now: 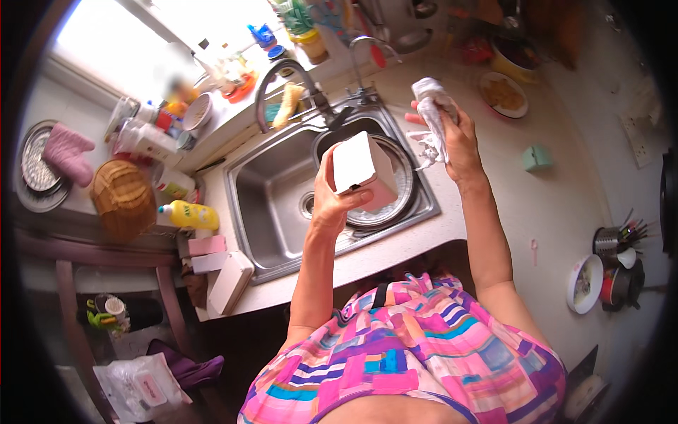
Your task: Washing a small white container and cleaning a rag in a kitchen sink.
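Observation:
My left hand (336, 193) grips a pale pink box-shaped container (364, 170) with a white face and a small dark clip at its edge, held up over the sink. In my right hand (460, 135) is a bunched white cloth (435, 114), raised to the right of the container, above the counter. Below them lies the double stainless steel sink (275, 212). Its left basin shows a drain (308, 205); round metal dishes (405, 185) sit over the right basin, partly hidden by the container.
A grey curved faucet (288, 63) rises behind the sink. Left of it stand a yellow detergent bottle (195, 214), pink and white boxes (230, 281) and a wicker basket (123, 193). A plate of food (503, 95) and a small green box (537, 158) rest on the right counter.

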### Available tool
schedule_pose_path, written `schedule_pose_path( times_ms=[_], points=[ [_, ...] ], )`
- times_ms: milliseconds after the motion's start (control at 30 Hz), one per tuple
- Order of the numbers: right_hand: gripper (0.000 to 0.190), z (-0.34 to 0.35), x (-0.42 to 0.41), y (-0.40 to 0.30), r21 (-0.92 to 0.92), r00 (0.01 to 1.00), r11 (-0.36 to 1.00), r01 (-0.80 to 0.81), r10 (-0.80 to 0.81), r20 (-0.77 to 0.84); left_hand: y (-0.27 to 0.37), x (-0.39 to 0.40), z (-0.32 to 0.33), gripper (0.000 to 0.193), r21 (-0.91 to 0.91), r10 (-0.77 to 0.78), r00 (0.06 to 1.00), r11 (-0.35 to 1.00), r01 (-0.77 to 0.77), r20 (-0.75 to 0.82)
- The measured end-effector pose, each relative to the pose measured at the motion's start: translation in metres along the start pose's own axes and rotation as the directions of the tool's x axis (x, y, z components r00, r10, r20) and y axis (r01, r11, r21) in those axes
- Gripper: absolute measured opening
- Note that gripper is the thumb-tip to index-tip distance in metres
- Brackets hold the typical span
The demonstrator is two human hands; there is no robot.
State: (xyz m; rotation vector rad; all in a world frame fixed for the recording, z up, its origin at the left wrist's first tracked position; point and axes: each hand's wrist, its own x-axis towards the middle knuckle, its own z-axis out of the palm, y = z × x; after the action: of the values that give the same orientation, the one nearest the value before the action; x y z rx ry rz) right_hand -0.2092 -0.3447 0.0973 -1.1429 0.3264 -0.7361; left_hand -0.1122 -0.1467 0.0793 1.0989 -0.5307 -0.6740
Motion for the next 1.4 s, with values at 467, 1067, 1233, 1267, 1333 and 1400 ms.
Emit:
schedule_pose_path(
  times_ms=[467,1067,1233,1267,1333,1400],
  points=[
    [0.024,0.153,-0.045,0.1,-0.34,0.956,0.935,-0.105,0.189,0.225,0.073,-0.075,-0.089,0.082,-0.049,0.202,0.925,0.972,-0.229,-0.323],
    [0.06,0.198,-0.101,0.105,-0.246,0.894,0.95,0.193,-0.067,0.442,0.113,-0.09,-0.109,0.052,0.176,0.323,0.683,0.944,-0.278,-0.655],
    [0.091,0.219,-0.085,0.081,-0.008,0.727,0.862,0.506,-0.421,0.543,0.09,-0.081,-0.103,0.049,0.154,0.182,0.616,0.983,-0.1,-0.766],
    [0.088,0.214,-0.077,0.085,0.003,0.727,0.875,0.485,-0.405,0.555,0.083,-0.088,-0.11,0.058,0.202,0.227,0.671,0.972,-0.117,-0.705],
    [0.071,0.21,-0.07,0.076,0.047,0.859,0.984,0.172,-0.173,0.481,0.087,-0.102,-0.118,0.073,0.253,0.278,0.714,0.957,-0.145,-0.643],
    [0.056,0.199,-0.061,0.069,0.153,0.836,0.934,-0.322,0.205,0.51,0.104,-0.107,-0.11,0.098,0.209,0.215,0.782,0.972,-0.11,-0.586]
  ],
)
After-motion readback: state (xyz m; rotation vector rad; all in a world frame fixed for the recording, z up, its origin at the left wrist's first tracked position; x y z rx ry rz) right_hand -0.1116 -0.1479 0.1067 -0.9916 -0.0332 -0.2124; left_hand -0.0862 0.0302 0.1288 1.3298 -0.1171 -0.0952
